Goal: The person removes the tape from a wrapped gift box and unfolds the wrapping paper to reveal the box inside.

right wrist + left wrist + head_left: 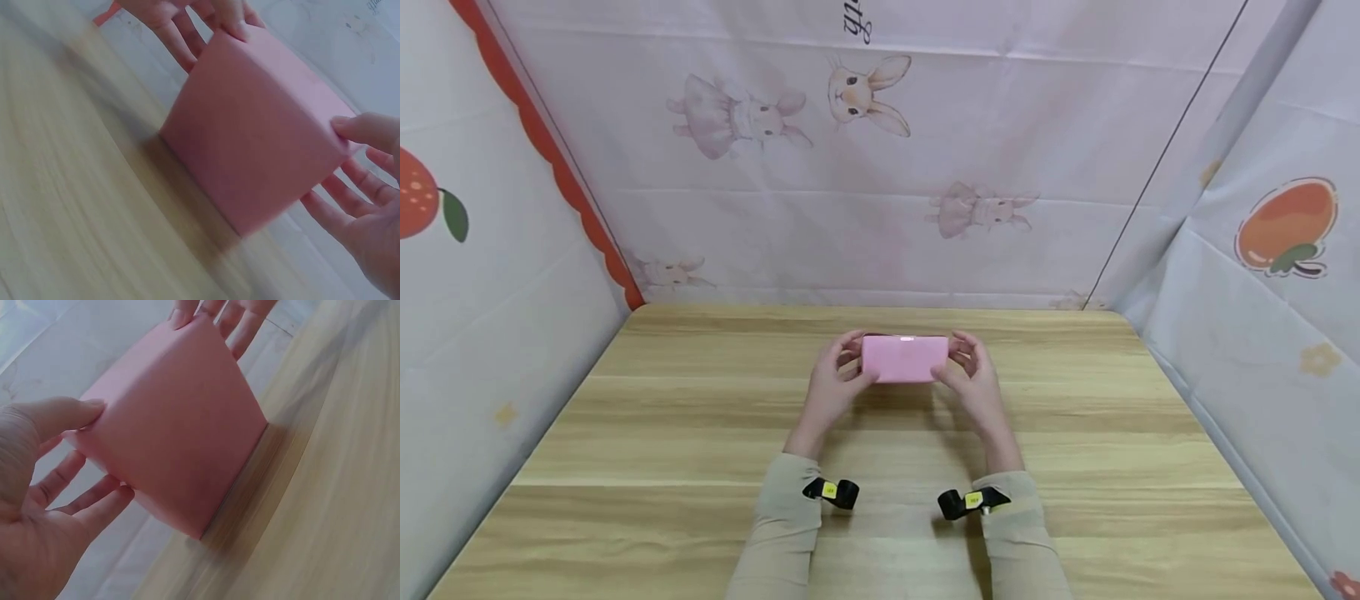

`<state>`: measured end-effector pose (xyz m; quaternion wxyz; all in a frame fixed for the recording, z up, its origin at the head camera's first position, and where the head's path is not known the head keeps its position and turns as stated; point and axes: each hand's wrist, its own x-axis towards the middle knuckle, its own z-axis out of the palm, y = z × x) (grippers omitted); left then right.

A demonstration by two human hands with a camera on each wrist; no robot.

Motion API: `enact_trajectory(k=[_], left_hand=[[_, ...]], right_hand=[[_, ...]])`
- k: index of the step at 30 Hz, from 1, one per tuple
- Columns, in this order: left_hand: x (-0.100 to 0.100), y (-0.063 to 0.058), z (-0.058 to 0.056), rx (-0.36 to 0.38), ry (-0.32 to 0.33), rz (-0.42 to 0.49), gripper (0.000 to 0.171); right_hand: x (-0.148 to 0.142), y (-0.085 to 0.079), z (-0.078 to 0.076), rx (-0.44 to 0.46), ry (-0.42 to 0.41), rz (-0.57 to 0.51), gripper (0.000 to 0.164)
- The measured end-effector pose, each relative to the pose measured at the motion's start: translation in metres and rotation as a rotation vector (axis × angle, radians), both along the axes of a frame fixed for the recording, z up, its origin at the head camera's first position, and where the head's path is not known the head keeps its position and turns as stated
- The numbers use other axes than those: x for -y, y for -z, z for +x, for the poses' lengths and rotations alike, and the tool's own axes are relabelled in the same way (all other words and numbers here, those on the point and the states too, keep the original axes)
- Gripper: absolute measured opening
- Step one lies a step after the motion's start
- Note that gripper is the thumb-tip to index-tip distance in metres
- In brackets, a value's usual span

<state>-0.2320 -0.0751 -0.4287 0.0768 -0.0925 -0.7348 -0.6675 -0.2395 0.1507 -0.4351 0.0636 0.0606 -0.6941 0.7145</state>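
Note:
A pink box point(904, 360) with smooth sides is held between both hands over the far middle of the table. My left hand point(831, 390) grips its left end, thumb point(78, 415) on the near top edge and fingers at the side. On the opposite end my right hand point(976, 388) holds it the same way, with the thumb point(359, 128) near the top edge. Both wrist views show the box's broad near face point(181, 419) and its lower edge close to the wood; whether it touches the table I cannot tell. The far side is hidden.
The wood-grain table point(662, 467) spreads around the hands. Behind its far edge hangs a pale cloth with rabbit prints point(730, 117). White cloths with fruit prints line the left point(490, 333) and right point(1247, 325) sides. A black strap device point(832, 492) sits on each wrist.

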Motion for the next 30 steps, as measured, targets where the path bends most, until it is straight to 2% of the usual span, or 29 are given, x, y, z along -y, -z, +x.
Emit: enact_trajectory(k=[5,9,15,18,26,30], left_hand=[[0.004,0.005,-0.002,-0.020,0.026,-0.113,0.064],[0.005,0.007,-0.002,-0.028,0.024,-0.150,0.057],[0.007,0.012,-0.002,-0.116,0.016,-0.217,0.043],[0.007,0.015,-0.003,-0.136,0.016,-0.243,0.040],[0.012,0.020,-0.005,-0.118,0.019,-0.411,0.031],[0.015,0.019,-0.005,-0.113,0.031,-0.497,0.029]], right_hand=[[-0.004,-0.001,-0.001,0.018,-0.055,0.123,0.066],[-0.005,0.001,-0.002,0.035,-0.087,0.171,0.061],[-0.003,0.008,-0.004,0.011,-0.080,0.229,0.050],[-0.003,0.010,-0.004,0.001,-0.072,0.252,0.046],[-0.001,0.014,-0.004,-0.065,-0.085,0.396,0.030],[0.001,0.014,-0.004,-0.059,-0.093,0.400,0.030]])
